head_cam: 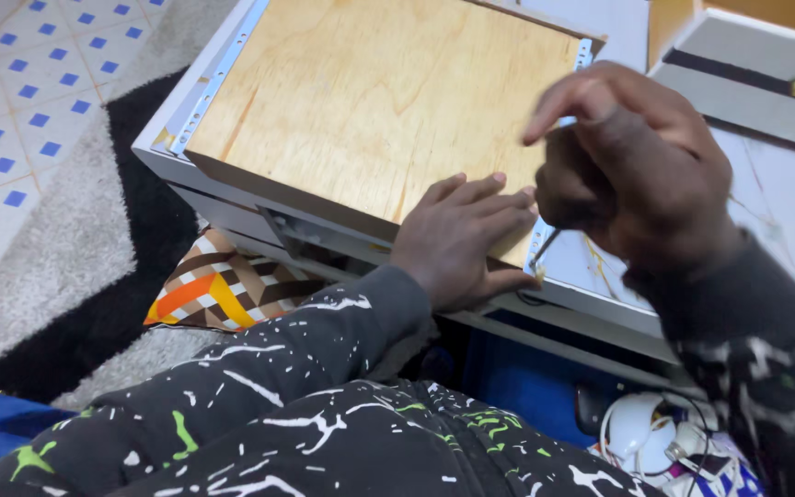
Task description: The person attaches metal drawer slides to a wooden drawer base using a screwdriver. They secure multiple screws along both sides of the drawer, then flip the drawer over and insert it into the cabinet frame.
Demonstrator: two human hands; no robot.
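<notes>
Two hands worked at one plywood panel [370, 101] that lay flat in a white frame [169, 156], apparently the underside of a drawer. The left hand [457, 241] lay spread and flat on the panel's near edge, fingers straight, gripping nothing, only pressing down. The right hand [632, 170] was curled shut round a thin tool [545, 247], likely a screwdriver, with its tip down at the panel's near right corner, where a metal rail [583, 53] ran along the right edge. A second rail [218, 78] ran along the left edge, so two rails showed in all. Both rails seemed already in place, and the panel sat in its frame; the fastening at that corner looked unfinished, though blur hid whether a screw sat there. One patterned cushion [218, 287] lay under the frame, beside a grey and black rug [75, 248]. Some white cables [664, 437] lay near the right sleeve.
</notes>
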